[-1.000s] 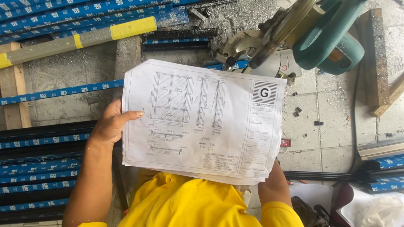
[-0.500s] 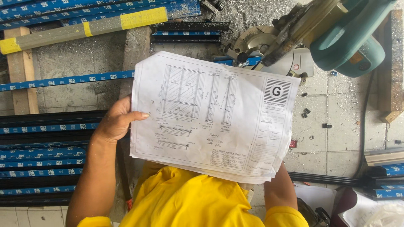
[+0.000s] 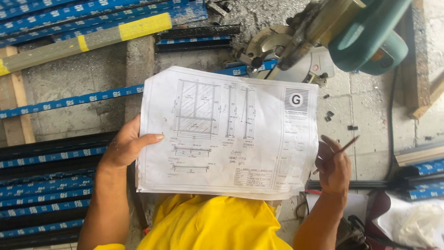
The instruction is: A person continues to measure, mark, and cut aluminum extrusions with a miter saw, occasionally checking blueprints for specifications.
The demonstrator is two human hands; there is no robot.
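Our left hand (image 3: 124, 149) grips the left edge of a technical drawing sheet (image 3: 226, 129); our right hand (image 3: 334, 167) pinches a pencil (image 3: 340, 151) beside the sheet's right edge; a mitre saw (image 3: 323, 37) sits beyond.

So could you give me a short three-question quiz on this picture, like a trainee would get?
1. True or false: the left hand grips the left edge of the technical drawing sheet.
2. What does the right hand hold? A) a pencil B) a tape measure C) a hammer
3. Fill in: above the sheet stands a mitre saw with a ______ motor housing.

Key
1. True; the thumb lies across the printed side.
2. A: a thin pencil sticks out between the fingers, beside the sheet's right edge.
3. Teal green.
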